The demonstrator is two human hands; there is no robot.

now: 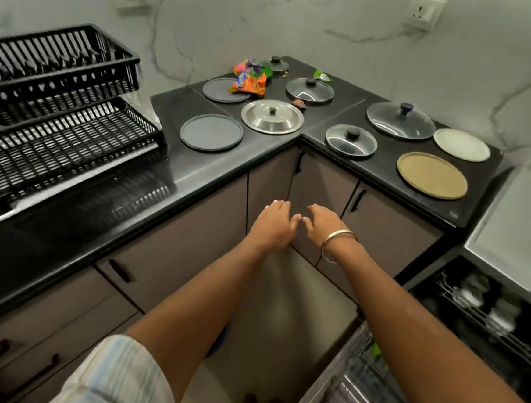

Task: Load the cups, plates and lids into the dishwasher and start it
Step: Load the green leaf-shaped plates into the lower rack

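Note:
Lids and plates lie flat on the black corner counter (165,168). A steel lid (272,116) sits at the corner between a dark plate (211,132) and a small glass lid (351,140). Farther right are a large glass lid (400,120), a pale plate (461,144) and a tan plate (431,175). At the back lie another dark plate (223,90) and two more glass lids (310,89), (276,64). My left hand (273,222) and right hand (322,225) hover side by side, empty, below the counter edge. The open dishwasher (487,314) at lower right holds cups in its upper rack.
A black two-tier dish rack (58,115) stands on the counter at the left. Snack packets (250,79) lie among the back lids. Cabinet doors (319,186) with black handles run under the counter. The dishwasher's lower rack (357,396) is pulled out near my right arm.

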